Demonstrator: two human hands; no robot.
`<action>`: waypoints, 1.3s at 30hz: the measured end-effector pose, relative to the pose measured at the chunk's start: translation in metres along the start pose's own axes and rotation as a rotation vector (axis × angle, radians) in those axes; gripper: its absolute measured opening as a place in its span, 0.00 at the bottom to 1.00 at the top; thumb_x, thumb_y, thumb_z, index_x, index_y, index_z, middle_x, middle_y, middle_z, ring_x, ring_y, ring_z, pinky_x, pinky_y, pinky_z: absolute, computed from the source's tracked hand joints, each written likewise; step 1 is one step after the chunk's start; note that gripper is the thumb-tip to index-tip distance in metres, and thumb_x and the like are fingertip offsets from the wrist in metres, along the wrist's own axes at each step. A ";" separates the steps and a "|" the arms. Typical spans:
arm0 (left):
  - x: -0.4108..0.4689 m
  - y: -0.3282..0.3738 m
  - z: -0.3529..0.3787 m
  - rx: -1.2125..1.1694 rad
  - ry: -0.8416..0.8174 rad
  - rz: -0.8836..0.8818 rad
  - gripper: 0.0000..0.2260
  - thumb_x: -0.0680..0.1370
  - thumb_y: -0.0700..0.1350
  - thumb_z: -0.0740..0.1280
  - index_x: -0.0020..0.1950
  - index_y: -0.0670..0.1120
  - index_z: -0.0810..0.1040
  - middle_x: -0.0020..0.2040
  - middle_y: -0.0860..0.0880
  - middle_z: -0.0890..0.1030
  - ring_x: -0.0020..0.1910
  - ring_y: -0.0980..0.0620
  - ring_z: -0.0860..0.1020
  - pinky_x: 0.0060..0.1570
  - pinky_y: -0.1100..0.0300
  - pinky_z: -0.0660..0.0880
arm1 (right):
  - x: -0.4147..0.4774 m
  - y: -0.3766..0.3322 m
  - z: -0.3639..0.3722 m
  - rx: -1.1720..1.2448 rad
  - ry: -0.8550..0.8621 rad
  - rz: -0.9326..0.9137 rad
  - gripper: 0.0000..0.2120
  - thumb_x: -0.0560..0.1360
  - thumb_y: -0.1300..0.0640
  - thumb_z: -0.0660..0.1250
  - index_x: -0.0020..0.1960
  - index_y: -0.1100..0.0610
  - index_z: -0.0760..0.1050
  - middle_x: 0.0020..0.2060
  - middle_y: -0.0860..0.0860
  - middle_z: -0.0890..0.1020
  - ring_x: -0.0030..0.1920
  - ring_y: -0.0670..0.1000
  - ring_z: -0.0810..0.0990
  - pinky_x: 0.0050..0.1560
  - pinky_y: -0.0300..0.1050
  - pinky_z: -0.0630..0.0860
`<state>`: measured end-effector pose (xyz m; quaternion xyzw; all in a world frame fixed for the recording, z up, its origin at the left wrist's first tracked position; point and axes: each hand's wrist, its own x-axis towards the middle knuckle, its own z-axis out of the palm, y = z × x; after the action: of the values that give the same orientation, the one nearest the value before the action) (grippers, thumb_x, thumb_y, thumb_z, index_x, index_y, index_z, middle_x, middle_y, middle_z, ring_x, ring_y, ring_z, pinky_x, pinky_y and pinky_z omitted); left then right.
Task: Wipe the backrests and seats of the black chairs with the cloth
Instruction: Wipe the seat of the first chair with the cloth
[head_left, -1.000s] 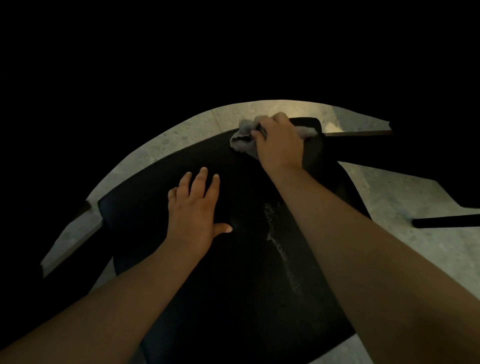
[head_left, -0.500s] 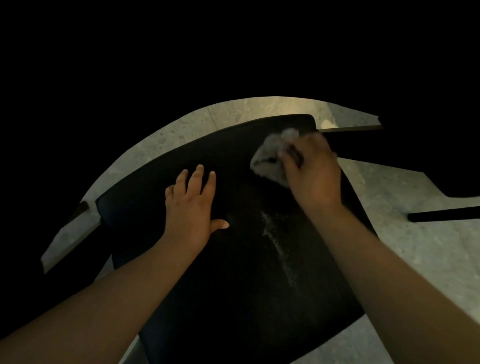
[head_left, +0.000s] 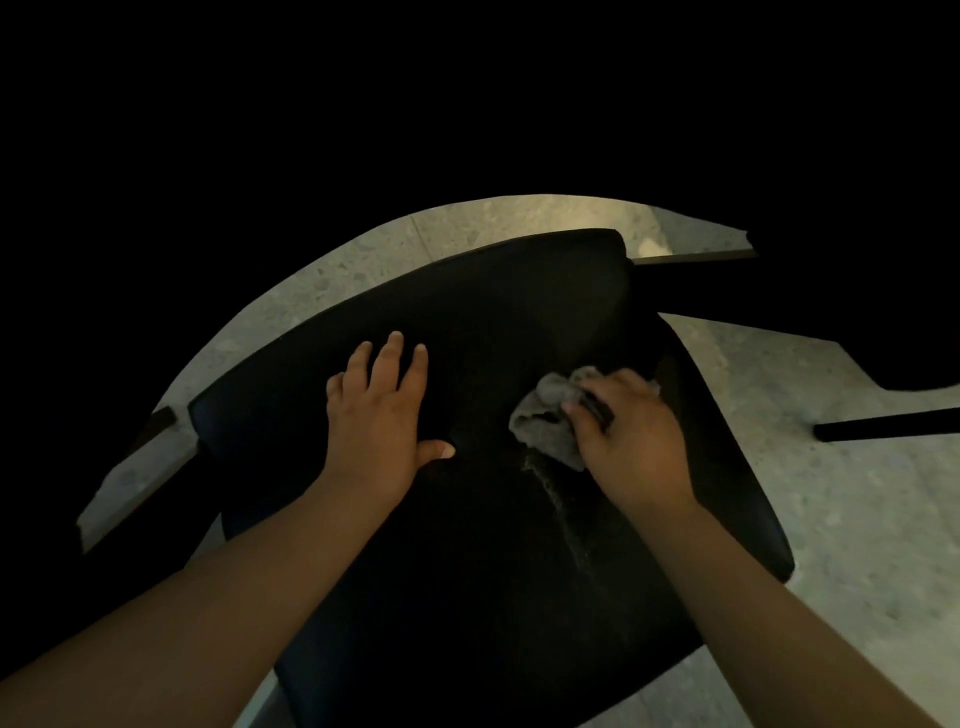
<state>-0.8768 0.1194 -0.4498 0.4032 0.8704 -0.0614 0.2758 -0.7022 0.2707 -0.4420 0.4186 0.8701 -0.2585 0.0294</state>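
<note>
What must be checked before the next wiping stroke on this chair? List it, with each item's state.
1. Cloth gripped in the right hand: ok.
2. Cloth in contact with the black chair: ok, it appears pressed onto the surface.
3. Left hand flat on the chair to steady it, apart from the cloth: ok.
4. Pale streak just below the cloth wiped away: not ok, it shows on the surface.
5. Rest of the chair surface clean: cannot tell, the picture is too dark.
</note>
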 end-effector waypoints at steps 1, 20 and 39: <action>0.000 0.001 0.000 0.003 0.000 -0.002 0.47 0.72 0.64 0.69 0.80 0.51 0.43 0.80 0.45 0.43 0.78 0.41 0.44 0.76 0.43 0.51 | 0.000 0.000 -0.005 0.007 0.043 -0.003 0.13 0.79 0.51 0.64 0.62 0.52 0.76 0.50 0.44 0.70 0.43 0.40 0.69 0.41 0.29 0.63; -0.010 0.014 -0.013 -0.082 -0.037 -0.012 0.49 0.72 0.58 0.72 0.80 0.49 0.42 0.80 0.44 0.42 0.79 0.41 0.44 0.76 0.43 0.51 | -0.028 0.023 -0.009 0.072 0.139 0.082 0.11 0.79 0.54 0.65 0.60 0.54 0.78 0.51 0.50 0.76 0.44 0.42 0.71 0.42 0.26 0.63; -0.018 0.056 0.007 0.032 -0.174 0.082 0.57 0.67 0.60 0.76 0.79 0.50 0.38 0.79 0.46 0.35 0.77 0.39 0.37 0.75 0.37 0.49 | -0.047 0.038 -0.008 0.185 0.178 0.183 0.14 0.78 0.56 0.66 0.64 0.54 0.77 0.51 0.50 0.76 0.45 0.43 0.73 0.43 0.26 0.63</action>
<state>-0.8232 0.1425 -0.4394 0.4361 0.8248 -0.0989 0.3460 -0.6421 0.2604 -0.4383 0.5185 0.7999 -0.2956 -0.0629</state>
